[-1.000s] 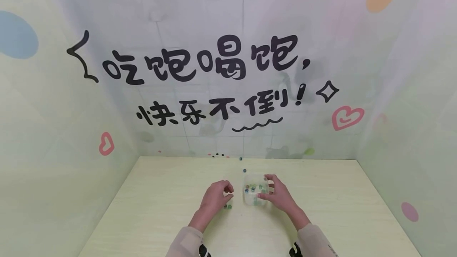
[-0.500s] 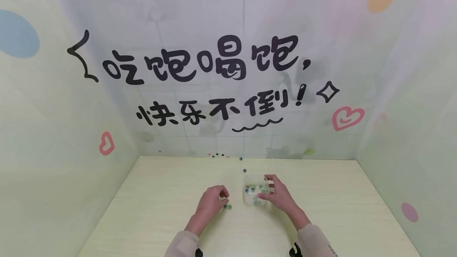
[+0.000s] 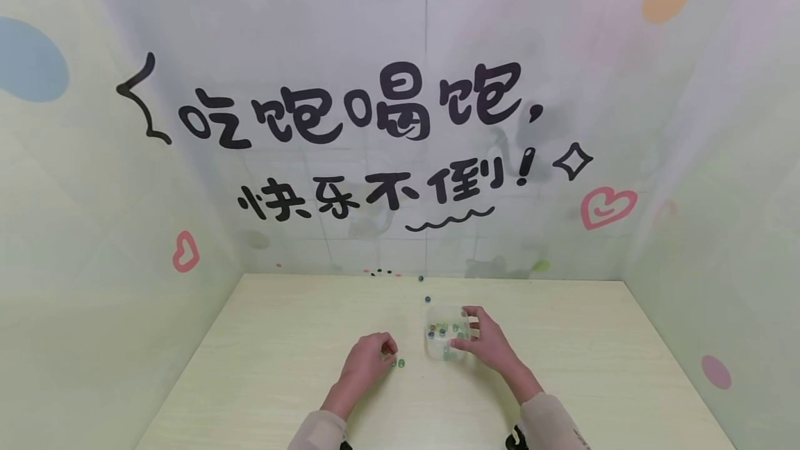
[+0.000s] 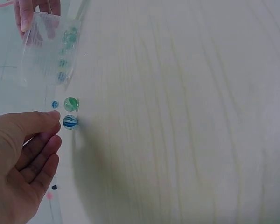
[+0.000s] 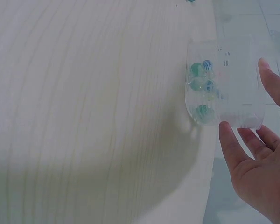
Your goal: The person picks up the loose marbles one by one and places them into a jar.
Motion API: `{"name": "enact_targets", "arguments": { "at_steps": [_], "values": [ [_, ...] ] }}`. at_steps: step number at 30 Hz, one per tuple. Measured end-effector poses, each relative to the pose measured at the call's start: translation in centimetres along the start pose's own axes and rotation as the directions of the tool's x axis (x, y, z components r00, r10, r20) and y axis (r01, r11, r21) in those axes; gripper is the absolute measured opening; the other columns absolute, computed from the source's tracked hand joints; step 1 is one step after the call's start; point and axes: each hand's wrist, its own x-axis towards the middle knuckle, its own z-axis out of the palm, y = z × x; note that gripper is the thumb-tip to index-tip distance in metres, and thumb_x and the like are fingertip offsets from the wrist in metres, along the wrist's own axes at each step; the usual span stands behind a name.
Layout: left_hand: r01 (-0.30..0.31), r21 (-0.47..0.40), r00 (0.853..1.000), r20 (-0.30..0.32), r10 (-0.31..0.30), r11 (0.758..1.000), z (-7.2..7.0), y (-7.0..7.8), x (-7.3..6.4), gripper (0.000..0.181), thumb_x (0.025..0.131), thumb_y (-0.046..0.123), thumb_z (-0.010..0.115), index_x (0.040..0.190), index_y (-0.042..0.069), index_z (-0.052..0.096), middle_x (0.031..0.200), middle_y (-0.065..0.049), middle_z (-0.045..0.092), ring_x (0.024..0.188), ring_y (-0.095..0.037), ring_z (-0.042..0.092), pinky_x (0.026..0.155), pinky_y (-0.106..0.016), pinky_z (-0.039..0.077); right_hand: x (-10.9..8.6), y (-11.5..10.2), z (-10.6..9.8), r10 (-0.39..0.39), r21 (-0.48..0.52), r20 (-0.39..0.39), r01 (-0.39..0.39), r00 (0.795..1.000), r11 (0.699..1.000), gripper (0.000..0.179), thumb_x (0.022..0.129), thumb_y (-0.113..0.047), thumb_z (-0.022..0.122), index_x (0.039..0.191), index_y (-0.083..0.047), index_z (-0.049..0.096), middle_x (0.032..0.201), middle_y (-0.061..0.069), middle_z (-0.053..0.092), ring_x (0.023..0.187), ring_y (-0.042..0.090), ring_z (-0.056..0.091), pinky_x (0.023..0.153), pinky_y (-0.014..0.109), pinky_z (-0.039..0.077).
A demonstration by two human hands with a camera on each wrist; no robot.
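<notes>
My right hand [image 3: 490, 342] grips the side of a clear plastic box [image 3: 437, 350] standing on the table, thumb on the near side and fingers on the far side. Several green, blue and other coloured glass marbles [image 5: 197, 84] lie at its bottom. To the left of the box, my left hand [image 3: 364, 363] hovers low with thumb and forefinger slightly apart. Its fingertips are right beside a blue-striped marble [image 4: 70, 122] on the table, seen in the left wrist view. Next to that one lies a green-swirled marble [image 4: 71, 104].
Behind the box, a blue marble [image 3: 428, 299] lies on the pale wooden table [image 3: 537, 422]. Farther back, another dark blue marble [image 3: 421, 278] is at the table's rear edge. A printed wall sheet [image 3: 350, 248] rises behind, with side walls left and right.
My left hand has moved down and a little left, toward the two marbles near it, and its fingers have drawn closer together. The right hand and the box have stayed in place.
</notes>
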Motion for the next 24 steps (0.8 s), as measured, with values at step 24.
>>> {"name": "enact_targets", "arguments": {
  "at_steps": [24],
  "values": [
    [-0.015,-0.005,1.0,0.013,0.015,1.0,0.65,-0.88,-0.36,0.016,0.08,0.004,0.079,0.085,0.014,0.068,0.081,0.005,0.067,0.074,-0.007,0.06,0.066,-0.022,0.052,-0.01,0.31,0.18,-0.011,-0.013,-0.01,0.011,1.0,1.0,0.074,0.079,-0.019,0.085,0.139,0.001,0.045,0.141,0.021,0.052,0.123,0.042,0.057,0.096,0.048,0.055]
  ]
}}
